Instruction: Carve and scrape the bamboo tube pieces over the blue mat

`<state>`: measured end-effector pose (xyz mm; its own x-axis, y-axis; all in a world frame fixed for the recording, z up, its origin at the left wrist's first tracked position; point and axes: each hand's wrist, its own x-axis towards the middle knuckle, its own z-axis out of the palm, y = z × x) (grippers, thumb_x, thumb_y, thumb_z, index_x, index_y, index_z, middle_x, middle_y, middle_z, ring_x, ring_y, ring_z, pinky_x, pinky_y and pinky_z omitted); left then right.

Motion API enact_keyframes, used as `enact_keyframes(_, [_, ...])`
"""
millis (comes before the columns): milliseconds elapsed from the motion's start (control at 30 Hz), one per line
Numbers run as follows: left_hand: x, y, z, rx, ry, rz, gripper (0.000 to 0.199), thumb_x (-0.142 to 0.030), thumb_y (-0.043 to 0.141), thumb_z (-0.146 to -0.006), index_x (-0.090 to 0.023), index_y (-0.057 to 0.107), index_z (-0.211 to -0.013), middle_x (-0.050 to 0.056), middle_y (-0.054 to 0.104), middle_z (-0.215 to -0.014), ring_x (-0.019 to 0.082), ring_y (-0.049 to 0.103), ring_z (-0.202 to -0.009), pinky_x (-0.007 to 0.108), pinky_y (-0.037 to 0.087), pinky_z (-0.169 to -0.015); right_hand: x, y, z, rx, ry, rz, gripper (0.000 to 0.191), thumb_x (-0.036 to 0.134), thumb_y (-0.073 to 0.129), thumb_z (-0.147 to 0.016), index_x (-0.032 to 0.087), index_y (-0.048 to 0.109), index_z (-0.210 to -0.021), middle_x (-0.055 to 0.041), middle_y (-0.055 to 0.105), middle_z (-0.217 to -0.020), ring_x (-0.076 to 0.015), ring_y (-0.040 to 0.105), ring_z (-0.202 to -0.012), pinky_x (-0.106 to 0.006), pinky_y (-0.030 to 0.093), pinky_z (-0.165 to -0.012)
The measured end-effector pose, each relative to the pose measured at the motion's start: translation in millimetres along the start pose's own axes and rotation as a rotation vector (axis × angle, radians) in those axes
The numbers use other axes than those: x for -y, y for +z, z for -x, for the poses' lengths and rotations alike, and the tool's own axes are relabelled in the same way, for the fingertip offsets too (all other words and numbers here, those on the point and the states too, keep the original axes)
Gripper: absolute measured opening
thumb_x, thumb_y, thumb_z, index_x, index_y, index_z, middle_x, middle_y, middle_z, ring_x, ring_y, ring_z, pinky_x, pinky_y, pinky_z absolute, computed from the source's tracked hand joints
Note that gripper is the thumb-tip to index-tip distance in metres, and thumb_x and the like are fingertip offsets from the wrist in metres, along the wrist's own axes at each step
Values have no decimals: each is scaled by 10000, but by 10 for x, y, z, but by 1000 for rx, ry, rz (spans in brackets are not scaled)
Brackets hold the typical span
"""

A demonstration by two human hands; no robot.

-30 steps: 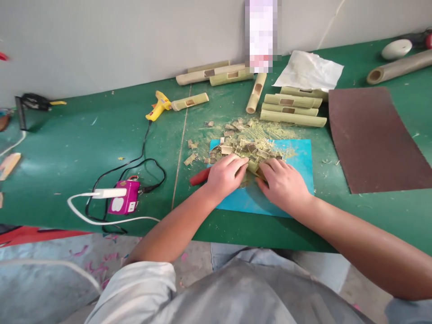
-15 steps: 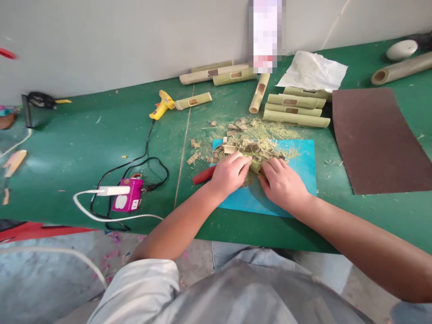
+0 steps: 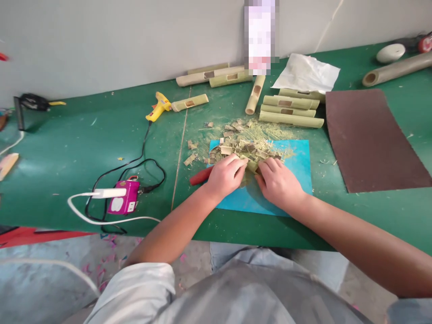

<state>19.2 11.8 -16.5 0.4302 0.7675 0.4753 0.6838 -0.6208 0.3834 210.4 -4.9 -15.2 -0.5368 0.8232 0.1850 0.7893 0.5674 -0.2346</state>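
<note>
Over a blue sheet (image 3: pixel 259 203), my left hand (image 3: pixel 227 174) and my right hand (image 3: pixel 280 181) come close together with fingers curled in. Between them shows a short greenish bamboo piece (image 3: pixel 251 166), gripped from both sides; much of it is hidden under the fingers. Just beyond my fingers lies a heap of bamboo chips and shavings (image 3: pixel 236 146), partly on the sheet. A red handle (image 3: pixel 200 176) rests beside my left wrist, and its far end is hidden by the hand.
Bamboo tubes with cut windows (image 3: pixel 292 119) lie at the back, some under white paper (image 3: pixel 305 74). A brown sheet (image 3: pixel 374 139) is at the right. Leftward are a yellow glue gun (image 3: pixel 158 107), a purple power adapter (image 3: pixel 124 198) and cables on the green table (image 3: pixel 60 148).
The whole view has shifted slightly, so things appear a little further left. Both hands keep nearly the same hold on the bamboo piece.
</note>
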Motion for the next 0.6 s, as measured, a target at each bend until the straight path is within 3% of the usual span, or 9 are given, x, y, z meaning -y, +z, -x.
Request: enact_keyframes(600, [-6, -9, -6, -1, 7, -15, 192, -191, 463, -967, -131, 640, -927, 67, 641, -776, 149, 614, -715, 264, 511, -678, -16, 14, 12, -6, 7, -54, 154, 227, 466, -921, 133, 583, -954, -126, 573, -915, -255, 464, -858, -364, 389, -717])
